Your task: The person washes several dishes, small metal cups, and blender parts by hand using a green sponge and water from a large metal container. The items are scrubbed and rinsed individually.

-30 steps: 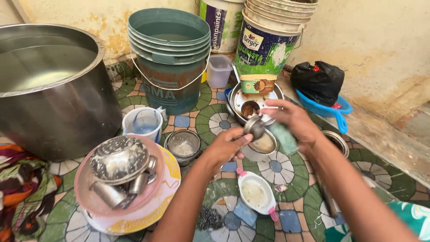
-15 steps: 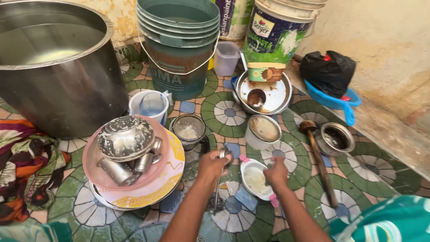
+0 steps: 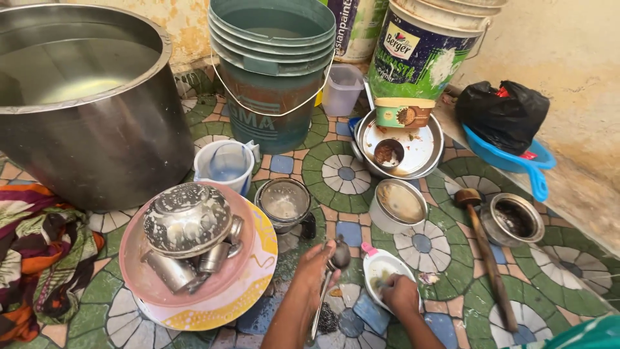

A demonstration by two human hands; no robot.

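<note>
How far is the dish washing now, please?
Soapy steel vessels already sit piled on the pink plate. In hand: the left hand holds a ladle, the right hand dips into the small white bowl. Left: the dirty pot, the steel plate and the bowl.

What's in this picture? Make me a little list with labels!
place: patterned tile floor
left hand: holds a metal ladle
right hand: in a small white bowl with a pink tab
left side: pink plates stacked with soapy steel cups and a bowl
back: big steel pot, green buckets, paint bucket
right side: black bag on a blue dustpan
</note>
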